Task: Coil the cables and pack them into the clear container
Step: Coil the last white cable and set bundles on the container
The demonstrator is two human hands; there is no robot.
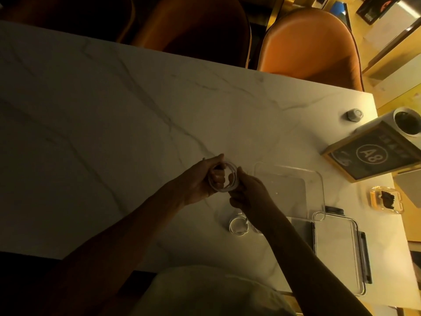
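Observation:
A white cable [230,167] is wound into a round coil and held above the marble table. My left hand [200,181] grips its left side with fingers through the loop. My right hand [249,196] pinches the coil's right side. A second coiled white cable [238,225] lies on the table just below my right wrist. The clear container [315,179] stands open and empty to the right of my hands. Its clear lid [339,252] lies nearer me at the right.
The marble table [114,122] stretches far to the left. A framed dark "A8" sign [373,153], a small grey knob [354,114], a white cylinder [405,120] and a small amber box [385,199] sit along the right edge. Two orange chairs [312,46] stand behind.

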